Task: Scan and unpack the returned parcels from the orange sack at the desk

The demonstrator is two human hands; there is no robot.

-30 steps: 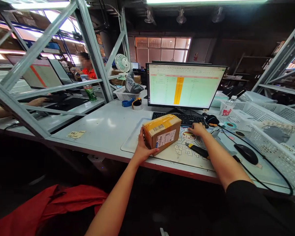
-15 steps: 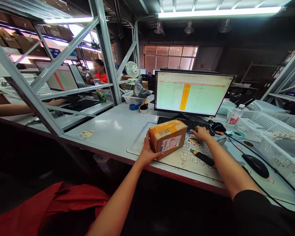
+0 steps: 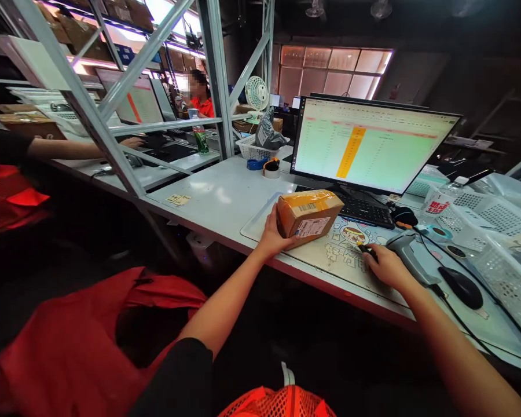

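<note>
A small cardboard box (image 3: pixel 309 215) with yellow tape over its top and a white label on its side rests on the desk mat (image 3: pixel 330 255). My left hand (image 3: pixel 274 236) grips the box at its left end, thumb along the lower front edge. On the mat to the right, my right hand (image 3: pixel 384 265) is closed around a black and yellow utility knife (image 3: pixel 366 250), whose yellow tip points toward the box. Just right of that hand lies a grey barcode scanner (image 3: pixel 410 255) with a cable. Behind the box is a black keyboard (image 3: pixel 364 209).
A monitor (image 3: pixel 373 145) stands behind the keyboard. To the right are a black mouse (image 3: pixel 460 287), a plastic bottle (image 3: pixel 443 200) and white baskets (image 3: pixel 503 214). Tape rolls (image 3: pixel 271 168) sit at the back left. Beyond the metal frame (image 3: pixel 217 75), a co-worker's arm (image 3: pixel 65 149) reaches over another desk.
My right hand has come down from the keyboard to the mat and taken hold of the utility knife. My left hand still grips the box. The view has shifted downward.
</note>
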